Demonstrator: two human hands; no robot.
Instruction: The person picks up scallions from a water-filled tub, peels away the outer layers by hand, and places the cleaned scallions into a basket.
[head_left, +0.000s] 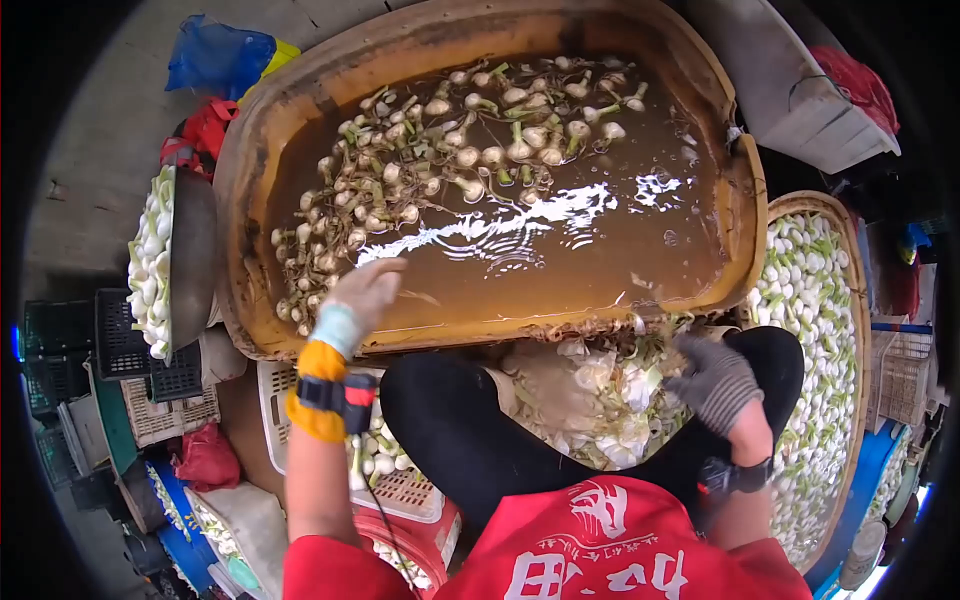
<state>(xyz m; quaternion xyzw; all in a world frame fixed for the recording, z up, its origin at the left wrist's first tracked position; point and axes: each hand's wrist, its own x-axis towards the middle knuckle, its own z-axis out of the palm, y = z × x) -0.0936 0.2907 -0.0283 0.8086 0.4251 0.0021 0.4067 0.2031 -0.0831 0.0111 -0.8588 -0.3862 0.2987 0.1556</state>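
Note:
My left hand [368,292], in a pale glove, is over the near left rim of a large orange-brown tub [290,345]. Its fingers stretch to the right, and I see nothing held in them. In the tub's murky water, dirty garlic-like bulbs [467,157] with roots and green stems float at the far side and left. My right hand [714,382], in a grey striped glove, is above my right thigh with its fingers apart and no object visible in it. Close beside it, between my legs, lies a heap of peeled skins and leaf trimmings [610,400].
At right stands a long tub of clean white bulbs [800,290]. A metal basin [193,260] with white bulbs is at left. Under my left arm sits a white plastic basket [420,498] with bulbs. A white bin [790,90] stands at the back right, black crates [120,330] at left.

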